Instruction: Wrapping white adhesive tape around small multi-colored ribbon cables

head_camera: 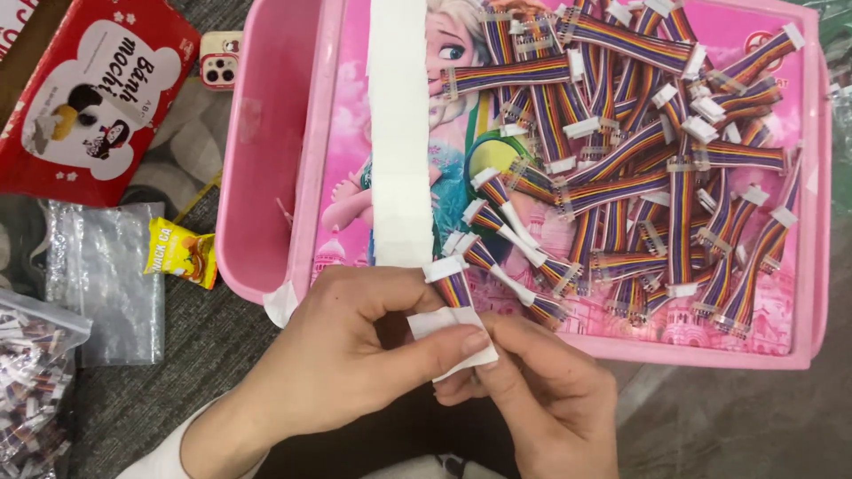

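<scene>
tray: pink, holds heap of cables, white strip
left hand: pinching cable
right hand: pinching label
bag: small parts inside

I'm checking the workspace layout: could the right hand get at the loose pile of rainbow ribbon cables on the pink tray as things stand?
Probably yes. The pile of rainbow ribbon cables lies open on the pink tray, just beyond the right hand, nothing over it. But that hand is pinching a white paper label together with the left hand.
</scene>
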